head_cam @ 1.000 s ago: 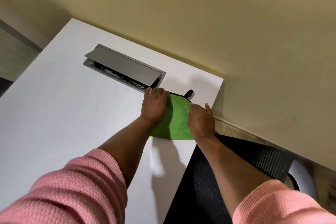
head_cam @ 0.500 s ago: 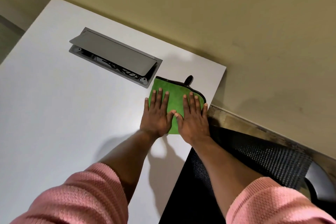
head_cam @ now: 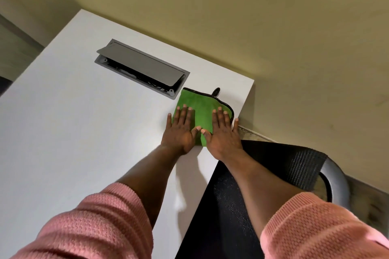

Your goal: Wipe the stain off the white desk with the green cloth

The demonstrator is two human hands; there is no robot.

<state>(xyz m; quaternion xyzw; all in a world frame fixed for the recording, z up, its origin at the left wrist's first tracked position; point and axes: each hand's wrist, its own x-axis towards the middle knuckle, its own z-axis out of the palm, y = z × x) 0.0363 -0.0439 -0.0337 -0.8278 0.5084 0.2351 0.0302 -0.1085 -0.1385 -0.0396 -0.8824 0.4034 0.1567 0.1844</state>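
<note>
Just beside the grey hatch [head_cam: 143, 67], at its right end, the cloth [head_cam: 202, 107] lies folded on the table [head_cam: 73, 132]. Both hands, left [head_cam: 181, 130] and right [head_cam: 223, 134], press flat on it, fingers spread, gripping nothing. No stain shows. The cloth is near the table edge; a hard push toward that edge may slide it off.

green cloth [head_cam: 203, 107]: folded, black-edged, flat | white desk [head_cam: 84, 132]: cloth at far right corner
</note>
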